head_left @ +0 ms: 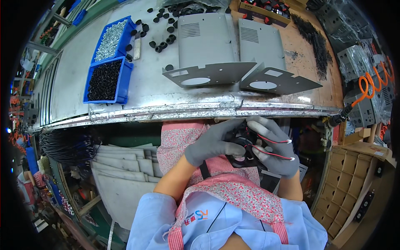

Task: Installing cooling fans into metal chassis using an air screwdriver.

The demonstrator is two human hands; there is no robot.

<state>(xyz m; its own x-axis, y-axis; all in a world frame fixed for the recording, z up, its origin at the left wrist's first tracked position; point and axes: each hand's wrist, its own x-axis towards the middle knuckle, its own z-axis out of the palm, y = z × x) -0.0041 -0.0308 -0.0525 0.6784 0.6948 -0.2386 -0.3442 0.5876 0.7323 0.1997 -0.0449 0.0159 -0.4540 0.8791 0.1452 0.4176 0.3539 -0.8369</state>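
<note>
Both my hands wear grey gloves and meet just below the workbench's front edge, over my lap. Between them is a dark black part [241,160], which looks like a small cooling fan or a pair of them; the fingers cover much of it. My left hand [212,144] grips it from the left, thumb across its near side. My right hand [273,146] closes round its right side. Two red-and-black wire leads [271,154] run over the right glove, ending in small white plugs [288,141].
On the metal-topped bench [154,87] stand two bent grey sheet-metal panels [204,41] [260,46] with vent slots and round holes. Blue bins [124,85] hold silver and black screws. Black caps [159,48] lie scattered. A divided carton [339,183] and orange coiled hose [366,85] are right.
</note>
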